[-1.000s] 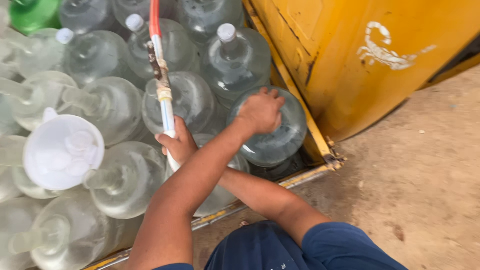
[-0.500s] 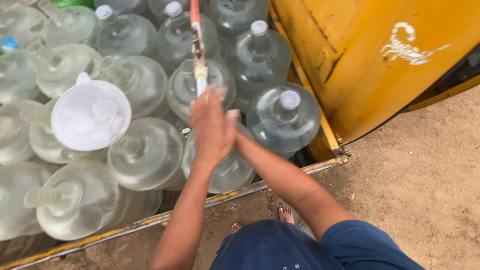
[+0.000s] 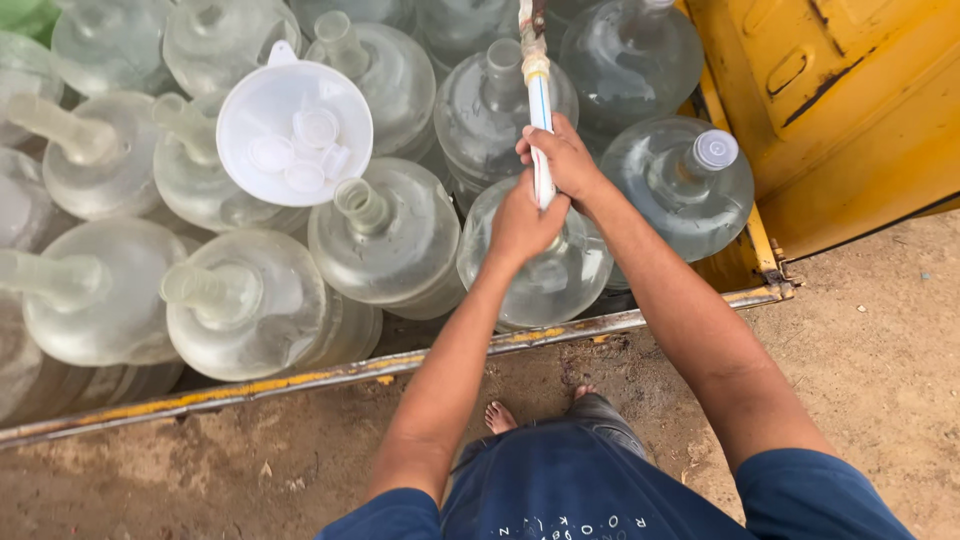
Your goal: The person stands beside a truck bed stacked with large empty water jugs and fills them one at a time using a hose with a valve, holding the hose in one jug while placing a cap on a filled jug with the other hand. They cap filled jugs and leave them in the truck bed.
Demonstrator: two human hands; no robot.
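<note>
A thin white hose (image 3: 541,130) with a blue stripe is held upright over a bed of large clear water jugs packed into a yellow cart (image 3: 850,110). The left hand (image 3: 522,222) is wrapped around the hose low down, fingers closed firmly about it; the right hand (image 3: 566,160) is closed on it just above, the two fists touching. The lower end is hidden behind the left hand, above the jug directly beneath (image 3: 545,270), so whether it has entered a neck cannot be told. Higher up, a yellowish joint (image 3: 535,68) is seen where the hose meets a darker fitting. The hose is judged light and fairly flexible — best gripped near its tip, as here, for aim; likely slick if wet. A capped jug (image 3: 685,185) stands just right of the hands. A white funnel (image 3: 294,132) holding loose caps rests to the left, on open jugs — light, easily tipped. Bare toes (image 3: 500,415) show on dirt (image 3: 900,340) below.
</note>
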